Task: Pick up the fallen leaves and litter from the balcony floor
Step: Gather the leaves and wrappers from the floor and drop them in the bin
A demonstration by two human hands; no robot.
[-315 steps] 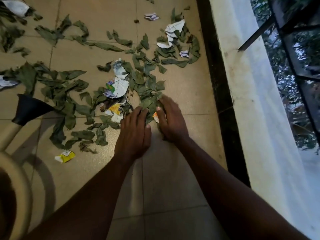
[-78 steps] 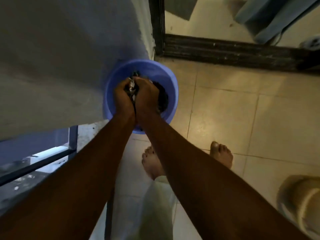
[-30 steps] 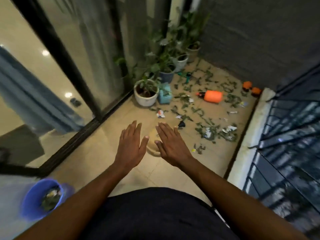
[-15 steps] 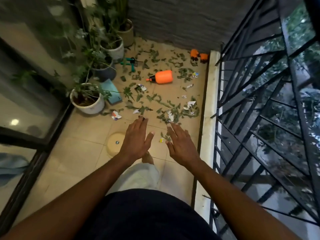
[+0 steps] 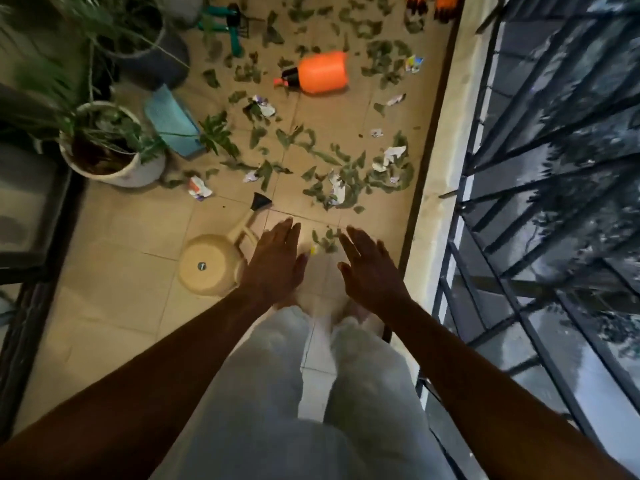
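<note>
Head view: left hand (image 5: 275, 263) and right hand (image 5: 369, 268) spread flat, empty, mid-frame; leaves (image 5: 349, 183) and paper scraps (image 5: 389, 157) above.

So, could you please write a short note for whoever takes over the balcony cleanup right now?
Left hand and right hand: both open, empty, above the floor.
Nearest leaves lie just ahead, between the hands; a bigger leaf and paper pile beyond; more around the orange sprayer.
Done: nothing shows as collected here.
Left: nearly all of it.
</note>
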